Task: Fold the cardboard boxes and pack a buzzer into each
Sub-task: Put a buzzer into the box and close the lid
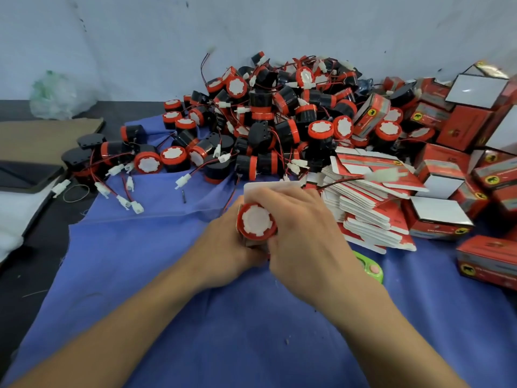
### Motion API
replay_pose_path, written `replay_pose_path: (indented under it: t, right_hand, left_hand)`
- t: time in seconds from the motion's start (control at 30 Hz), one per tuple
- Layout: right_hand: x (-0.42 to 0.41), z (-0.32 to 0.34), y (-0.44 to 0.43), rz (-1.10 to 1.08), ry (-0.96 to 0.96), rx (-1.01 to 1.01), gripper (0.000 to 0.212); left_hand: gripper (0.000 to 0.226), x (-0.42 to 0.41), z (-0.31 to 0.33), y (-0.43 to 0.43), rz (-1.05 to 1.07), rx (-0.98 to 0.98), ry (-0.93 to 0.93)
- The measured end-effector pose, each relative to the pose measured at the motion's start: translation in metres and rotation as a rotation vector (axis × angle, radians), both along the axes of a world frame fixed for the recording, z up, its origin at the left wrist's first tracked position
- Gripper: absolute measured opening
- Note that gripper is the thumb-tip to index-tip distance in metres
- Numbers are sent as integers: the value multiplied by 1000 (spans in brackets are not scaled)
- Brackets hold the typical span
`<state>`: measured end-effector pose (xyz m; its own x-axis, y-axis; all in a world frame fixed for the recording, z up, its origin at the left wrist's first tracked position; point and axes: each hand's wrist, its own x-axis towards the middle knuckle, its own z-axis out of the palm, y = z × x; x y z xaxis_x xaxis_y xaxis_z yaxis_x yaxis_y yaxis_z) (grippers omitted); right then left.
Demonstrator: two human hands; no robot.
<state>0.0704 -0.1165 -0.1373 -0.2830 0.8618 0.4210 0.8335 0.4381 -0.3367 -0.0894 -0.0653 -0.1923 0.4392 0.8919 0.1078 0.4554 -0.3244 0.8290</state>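
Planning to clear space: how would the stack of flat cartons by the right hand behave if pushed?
The stack of flat cartons is fanned out, so it would probably slide apart, not move as one. The sheets look thin, likely light and bendy. The wire across its top may snag.

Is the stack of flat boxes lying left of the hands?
No, the stack of flat boxes lies to the right of the right hand, beside the folded boxes.
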Motion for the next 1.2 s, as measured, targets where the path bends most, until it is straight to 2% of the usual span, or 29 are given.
replay_pose_path:
  t: [0.17, 0.3, 0.4, 0.5, 0.57, 0.63, 0.67, 0.73, 0.8, 0.83, 0.93, 1.0, 1.07, 1.13, 1.17, 1.2]
  right_hand:
    - [-2, -4, 4, -87, -173, -115, 73]
    - [-3, -13, 6, -123, -175, -96, 45]
    - [-2, -18, 4, -102, -233, -60, 22]
    - [5, -20, 8, -115, -264, 1, 31]
    - [11, -19, 9, -131, -164, 61, 31]
    - [19, -16, 10, -245, 145, 182, 33]
    - [24, -14, 10, -334, 302, 253, 41]
    - [33, -9, 12, -489, 457, 292, 60]
    - [37, -7, 16, -560, 445, 217, 72]
    - [39, -7, 17, -587, 413, 176, 69]
    - [46, -9, 19, -610, 327, 30, 25]
    - [48, -11, 19, -517, 409, -35, 23]
    - [46, -10, 16, -442, 532, -16, 3]
    - [43, -10, 16, -426, 614, -25, 41]
    - [44, -9, 18, -429, 636, -40, 48]
    - [44, -9, 20, -412, 658, -52, 43]
  left_hand:
    - [76, 0, -2, 1, 110, -32, -119]
    - [66, -1, -3, 2, 132, -81, -119]
    - [55, -1, -4, 2, 114, -139, -202]
    - [33, 6, -3, -1, 169, -151, -241]
    - [24, 11, -5, -3, 243, -87, -179]
    - [23, 15, -8, -4, 265, -57, -147]
    - [24, 17, -9, -4, 269, -61, -143]
    - [25, 18, -9, -2, 282, -57, -136]
    - [26, 18, -10, 0, 284, -46, -124]
    - [25, 18, -10, -1, 279, -42, -118]
    - [22, 18, -8, -3, 268, -25, -94]
    - [22, 19, -7, -5, 264, -7, -80]
    - [21, 20, -8, -6, 269, 6, -65]
    - [22, 20, -8, -5, 278, 7, -50]
    - [24, 20, -8, -5, 280, 5, -46]
    - [26, 20, -8, -4, 280, 4, -42]
